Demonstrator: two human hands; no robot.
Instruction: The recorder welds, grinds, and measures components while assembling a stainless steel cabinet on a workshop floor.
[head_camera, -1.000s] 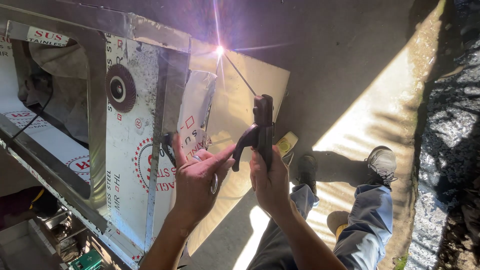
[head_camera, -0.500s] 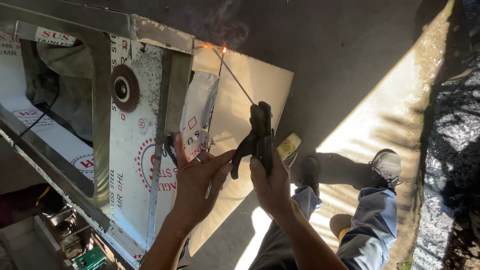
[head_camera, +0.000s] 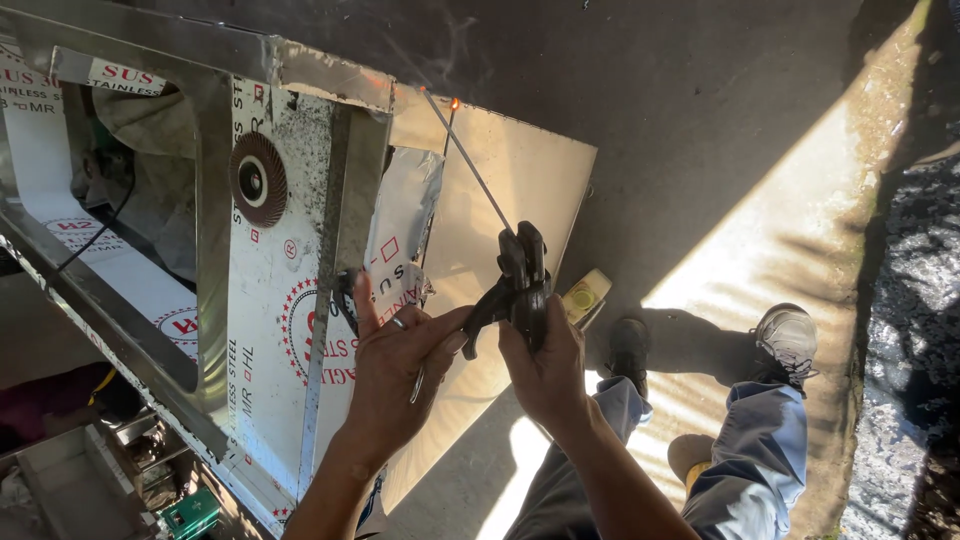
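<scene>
My right hand (head_camera: 545, 365) grips a black welding electrode holder (head_camera: 518, 280). Its thin rod (head_camera: 468, 165) reaches up and left to the top corner of a stainless steel frame (head_camera: 330, 230), where a small orange glow (head_camera: 455, 103) shows. My left hand (head_camera: 395, 375) rests against the frame's film-covered face beside the holder's lever, fingers spread, with a ring on one finger. A shiny steel sheet (head_camera: 510, 190) lies behind the rod.
A round flap sanding disc (head_camera: 257, 180) lies on the frame's top face. A black cable (head_camera: 100, 225) hangs inside the frame's opening. Shoes (head_camera: 785, 335) and blue trouser legs (head_camera: 760, 460) stand on the sunlit concrete floor at right. A green tool (head_camera: 190, 512) sits low left.
The bright welding arc at the frame's corner has died down to a small orange glow. Both hands and the holder have stayed nearly in place.
</scene>
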